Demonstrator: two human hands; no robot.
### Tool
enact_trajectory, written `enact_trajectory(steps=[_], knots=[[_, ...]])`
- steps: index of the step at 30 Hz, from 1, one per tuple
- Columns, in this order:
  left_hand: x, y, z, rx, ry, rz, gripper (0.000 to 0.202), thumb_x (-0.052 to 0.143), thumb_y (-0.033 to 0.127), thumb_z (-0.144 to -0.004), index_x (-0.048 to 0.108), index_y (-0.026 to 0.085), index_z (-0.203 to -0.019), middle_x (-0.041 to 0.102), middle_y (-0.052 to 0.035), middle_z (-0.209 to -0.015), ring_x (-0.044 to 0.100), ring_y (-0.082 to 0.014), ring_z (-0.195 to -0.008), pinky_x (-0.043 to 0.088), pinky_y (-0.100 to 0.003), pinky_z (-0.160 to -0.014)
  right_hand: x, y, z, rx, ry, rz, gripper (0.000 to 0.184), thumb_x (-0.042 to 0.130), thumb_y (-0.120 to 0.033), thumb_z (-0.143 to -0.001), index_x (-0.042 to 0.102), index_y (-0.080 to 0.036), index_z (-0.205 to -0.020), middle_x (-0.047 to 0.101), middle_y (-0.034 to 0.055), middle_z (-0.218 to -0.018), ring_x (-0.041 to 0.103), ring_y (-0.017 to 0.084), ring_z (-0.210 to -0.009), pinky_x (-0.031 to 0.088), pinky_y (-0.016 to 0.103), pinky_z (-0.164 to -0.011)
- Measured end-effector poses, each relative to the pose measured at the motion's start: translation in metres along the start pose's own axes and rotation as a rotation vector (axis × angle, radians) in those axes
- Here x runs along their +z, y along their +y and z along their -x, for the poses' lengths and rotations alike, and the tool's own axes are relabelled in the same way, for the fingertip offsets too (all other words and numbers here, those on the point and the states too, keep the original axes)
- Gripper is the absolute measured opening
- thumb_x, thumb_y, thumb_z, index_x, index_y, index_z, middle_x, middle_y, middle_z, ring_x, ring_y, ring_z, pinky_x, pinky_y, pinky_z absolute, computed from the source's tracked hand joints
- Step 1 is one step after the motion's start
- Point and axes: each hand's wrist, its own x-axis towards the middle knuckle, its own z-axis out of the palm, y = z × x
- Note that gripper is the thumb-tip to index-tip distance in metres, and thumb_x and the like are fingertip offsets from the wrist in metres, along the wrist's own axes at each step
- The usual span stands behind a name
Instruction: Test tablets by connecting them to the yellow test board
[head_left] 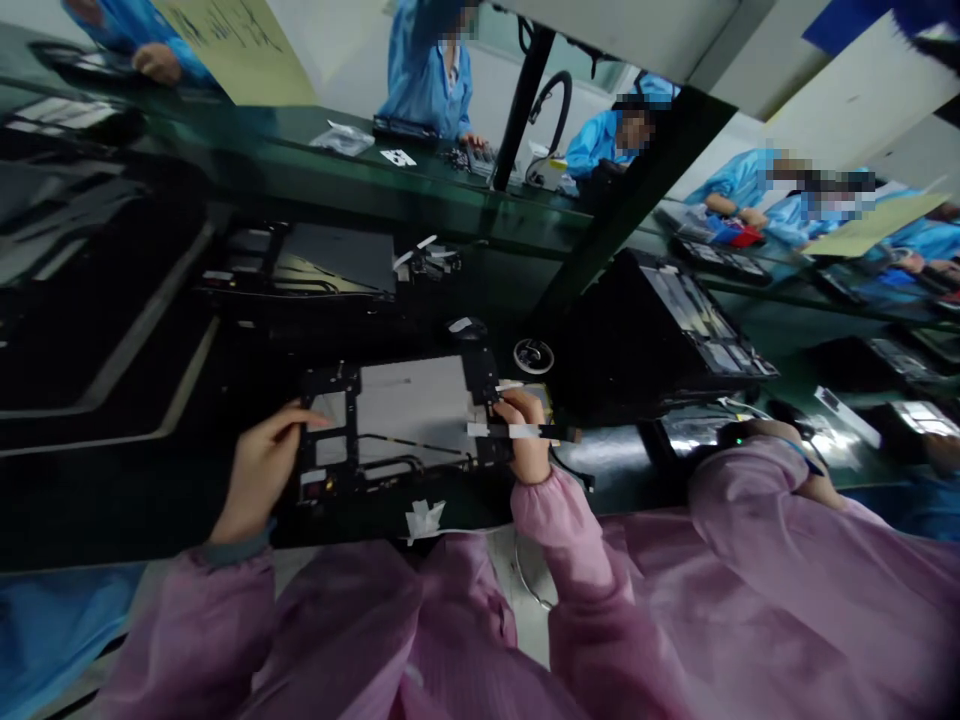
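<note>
- Black-framed device panel (412, 400): over dark workbench (112, 500); left hand (261, 462) pinching its left edge, right hand (531, 464) gripping its right.
- Ribbon cable (526, 431) crosses right hand; abrupt withdrawal could snag or crease it.
- Uneven lifting might flex the panel.

Wears a loose pink-mauve smock (337, 630) with long sleeves (195, 620), gathered cuffs (551, 500), and a grey-green inner cuff (238, 545) on the left.
</note>
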Motion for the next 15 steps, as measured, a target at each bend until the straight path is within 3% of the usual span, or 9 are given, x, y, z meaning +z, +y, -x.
enact_trajectory(steps=[3,5,7,9,12,15], knots=[[0.015,-0.012,-0.018,-0.042,-0.128,-0.112,0.030,0.046,0.032,-0.084,0.072,0.024,-0.098,0.067,-0.0029,-0.119,0.059,-0.0252,-0.116,0.042,-0.037,-0.103,0.009,0.027,-0.024,-0.100,-0.273,0.309,0.042,0.042,-0.004,-0.084,0.060,-0.023,-0.117,0.058,0.0092,-0.126,0.058,0.022,-0.111,0.050,0.033,-0.089],[0.023,-0.018,-0.020,-0.017,-0.103,-0.104,0.036,0.049,0.036,-0.085,0.066,0.026,-0.114,0.056,-0.0028,-0.136,0.048,-0.0258,-0.130,0.034,-0.039,-0.112,0.013,0.032,-0.033,-0.132,-0.367,0.504,0.049,0.037,0.001,-0.083,0.055,-0.020,-0.124,0.056,0.0119,-0.128,0.059,0.022,-0.110,0.050,0.032,-0.088],[0.030,-0.021,-0.014,-0.047,-0.028,-0.006,0.047,0.055,0.038,-0.084,0.055,0.028,-0.130,0.041,-0.0028,-0.150,0.037,-0.0256,-0.138,0.030,-0.040,-0.115,0.015,0.028,-0.032,-0.106,-0.387,0.618,0.051,0.036,0.003,-0.083,0.051,-0.019,-0.126,0.059,0.0128,-0.121,0.062,0.021,-0.101,0.051,0.030,-0.083],[0.037,-0.020,-0.004,-0.186,0.019,0.200,0.057,0.061,0.037,-0.083,0.046,0.028,-0.137,0.036,-0.0056,-0.153,0.035,-0.0255,-0.140,0.030,-0.040,-0.115,0.018,0.019,-0.024,-0.056,-0.399,0.677,0.048,0.036,0.002,-0.083,0.049,-0.017,-0.125,0.063,0.0120,-0.111,0.065,0.020,-0.088,0.052,0.028,-0.074],[0.043,-0.007,0.007,-0.404,0.051,0.543,0.054,0.068,0.030,-0.078,0.053,0.024,-0.130,0.045,-0.0097,-0.147,0.038,-0.0253,-0.138,0.034,-0.037,-0.113,0.024,0.007,-0.012,-0.025,-0.387,0.690,0.033,0.039,-0.004,-0.087,0.053,-0.016,-0.114,0.063,0.0121,-0.102,0.064,0.021,-0.084,0.051,0.030,-0.069],[0.046,0.015,0.011,-0.466,-0.054,0.697,0.052,0.074,0.029,-0.073,0.058,0.023,-0.123,0.058,-0.0101,-0.135,0.053,-0.0274,-0.126,0.045,-0.037,-0.103,0.028,0.002,-0.010,-0.029,-0.355,0.591,0.020,0.041,-0.014,-0.091,0.054,-0.015,-0.105,0.063,0.0119,-0.097,0.064,0.023,-0.088,0.051,0.033,-0.074]])
